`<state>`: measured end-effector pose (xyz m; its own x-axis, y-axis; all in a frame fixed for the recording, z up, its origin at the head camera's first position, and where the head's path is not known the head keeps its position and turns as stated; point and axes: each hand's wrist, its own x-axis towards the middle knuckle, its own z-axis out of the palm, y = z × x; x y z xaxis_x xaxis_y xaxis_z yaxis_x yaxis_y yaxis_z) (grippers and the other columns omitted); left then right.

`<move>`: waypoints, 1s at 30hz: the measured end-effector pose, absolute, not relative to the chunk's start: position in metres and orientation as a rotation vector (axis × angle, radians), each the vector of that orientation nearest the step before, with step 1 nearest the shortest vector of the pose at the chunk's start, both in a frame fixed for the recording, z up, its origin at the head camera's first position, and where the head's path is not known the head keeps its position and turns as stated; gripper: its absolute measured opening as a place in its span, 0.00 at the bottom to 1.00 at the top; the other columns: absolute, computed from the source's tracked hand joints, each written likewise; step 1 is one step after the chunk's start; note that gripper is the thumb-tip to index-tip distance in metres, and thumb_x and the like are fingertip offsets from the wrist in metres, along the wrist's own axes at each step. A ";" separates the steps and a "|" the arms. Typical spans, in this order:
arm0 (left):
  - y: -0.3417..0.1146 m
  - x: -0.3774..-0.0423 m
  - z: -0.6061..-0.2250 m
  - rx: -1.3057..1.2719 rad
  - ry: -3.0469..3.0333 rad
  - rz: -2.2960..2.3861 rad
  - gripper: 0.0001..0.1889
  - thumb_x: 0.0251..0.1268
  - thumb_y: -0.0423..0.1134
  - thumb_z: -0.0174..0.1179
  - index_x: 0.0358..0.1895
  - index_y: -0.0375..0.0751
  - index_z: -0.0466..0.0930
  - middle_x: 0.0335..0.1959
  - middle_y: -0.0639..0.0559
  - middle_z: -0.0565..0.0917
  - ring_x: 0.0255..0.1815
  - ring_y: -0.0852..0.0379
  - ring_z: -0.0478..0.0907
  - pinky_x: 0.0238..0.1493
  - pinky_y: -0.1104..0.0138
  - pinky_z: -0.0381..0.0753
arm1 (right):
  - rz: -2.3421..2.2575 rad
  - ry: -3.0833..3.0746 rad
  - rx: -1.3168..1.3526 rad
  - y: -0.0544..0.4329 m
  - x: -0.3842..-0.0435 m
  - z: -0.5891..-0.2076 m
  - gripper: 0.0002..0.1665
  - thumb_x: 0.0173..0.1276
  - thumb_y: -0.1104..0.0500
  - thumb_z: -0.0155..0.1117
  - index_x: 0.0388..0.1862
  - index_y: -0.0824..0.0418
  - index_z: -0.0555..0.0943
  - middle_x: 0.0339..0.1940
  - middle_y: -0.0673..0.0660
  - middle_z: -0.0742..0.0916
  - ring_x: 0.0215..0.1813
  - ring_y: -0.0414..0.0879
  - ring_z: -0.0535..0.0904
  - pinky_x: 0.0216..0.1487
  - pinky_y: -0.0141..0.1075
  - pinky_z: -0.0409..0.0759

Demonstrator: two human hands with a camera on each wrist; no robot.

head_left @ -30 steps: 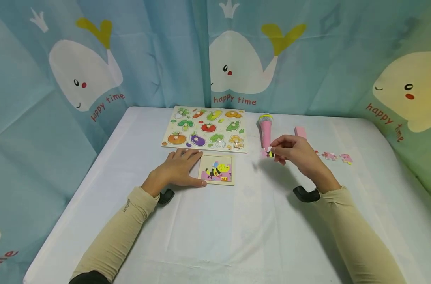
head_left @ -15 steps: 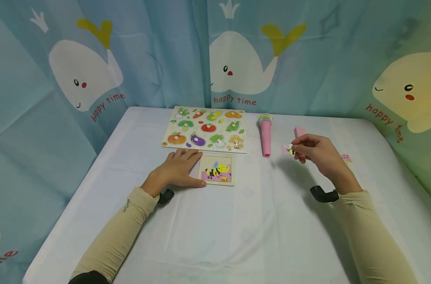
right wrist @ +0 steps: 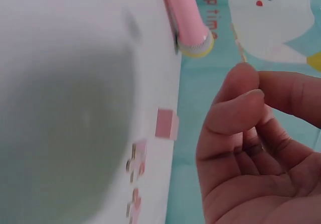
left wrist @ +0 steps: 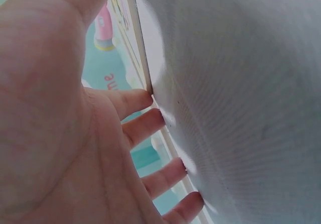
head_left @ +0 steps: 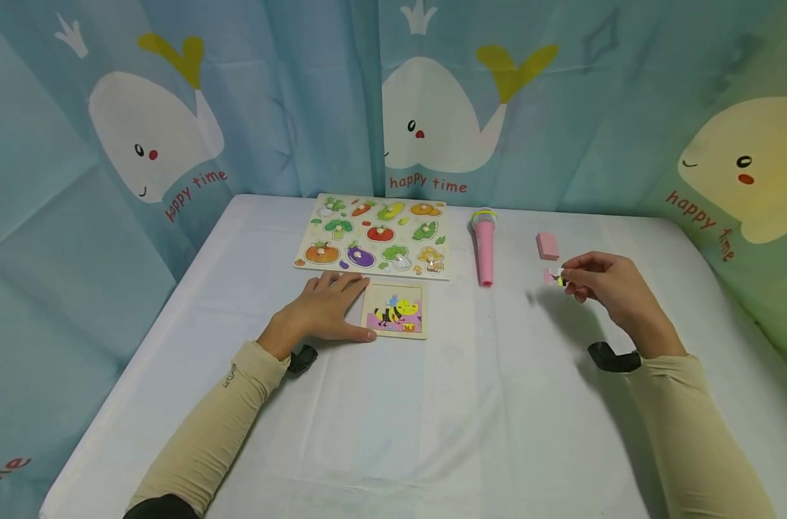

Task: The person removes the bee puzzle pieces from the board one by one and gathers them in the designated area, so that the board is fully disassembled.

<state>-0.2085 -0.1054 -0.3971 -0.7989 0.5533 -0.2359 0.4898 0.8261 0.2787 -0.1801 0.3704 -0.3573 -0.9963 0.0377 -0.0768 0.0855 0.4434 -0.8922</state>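
Observation:
My left hand [head_left: 322, 306] lies spread on the table, its thumb and index fingertip at the left corners of a small wooden puzzle board [head_left: 367, 317] with a bee picture. In the left wrist view the fingers [left wrist: 168, 179] look fairly straight, with fingertips down near the cloth. Above the right side of the table, my right hand [head_left: 607, 292] pinches a pink, yellow and black jigsaw piece [head_left: 554, 277] between thumb and fingers. That piece appears edge-on in the right wrist view. Two pink jigsaw pieces [right wrist: 140, 156] lie on the table there; the hand hides them in the head view.
A vegetable peg puzzle board [head_left: 403, 223] lies behind the bee board. To its right are a pink toy microphone [head_left: 486, 252] and a pink block [head_left: 548, 246]. A whale-print curtain [head_left: 290, 94] closes off the back and sides of the white-clothed table [head_left: 393, 425].
My right hand has moved rightward with the jigsaw piece, from beside the microphone to past the pink block, now covering the loose pieces. The left hand has stayed put.

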 end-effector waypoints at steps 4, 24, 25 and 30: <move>-0.106 -0.210 -0.398 0.796 2.701 0.288 0.58 0.65 0.73 0.65 0.89 0.45 0.51 0.87 0.47 0.54 0.85 0.37 0.46 0.80 0.38 0.47 | -1.605 2.644 0.152 0.380 -0.179 -0.359 0.17 0.82 0.62 0.63 0.56 0.77 0.78 0.32 0.47 0.88 0.32 0.42 0.82 0.36 0.31 0.83; -0.106 -0.210 -0.400 0.812 2.705 0.286 0.58 0.65 0.73 0.65 0.89 0.44 0.51 0.87 0.47 0.54 0.85 0.36 0.46 0.80 0.37 0.47 | -1.307 2.705 0.262 0.406 -0.173 -0.366 0.19 0.82 0.60 0.62 0.55 0.79 0.78 0.32 0.53 0.87 0.32 0.43 0.80 0.35 0.33 0.83; -0.106 -0.210 -0.400 0.813 2.705 0.289 0.58 0.65 0.73 0.65 0.89 0.44 0.51 0.87 0.46 0.54 0.85 0.36 0.46 0.79 0.37 0.47 | -1.294 2.705 0.262 0.407 -0.173 -0.367 0.19 0.82 0.60 0.62 0.55 0.79 0.78 0.32 0.53 0.87 0.33 0.43 0.80 0.36 0.34 0.83; -0.106 -0.210 -0.401 0.813 2.709 0.296 0.58 0.66 0.72 0.65 0.89 0.44 0.51 0.87 0.46 0.54 0.85 0.36 0.47 0.79 0.37 0.47 | -1.244 2.718 0.272 0.411 -0.173 -0.369 0.20 0.83 0.59 0.61 0.57 0.79 0.77 0.33 0.53 0.86 0.33 0.44 0.79 0.36 0.34 0.84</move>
<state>-0.2103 -0.1064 -0.4006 -0.7961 0.5634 -0.2211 0.5023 0.8188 0.2779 -0.1726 0.4105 -0.3690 -0.9738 0.1056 -0.2014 0.2214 0.6415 -0.7345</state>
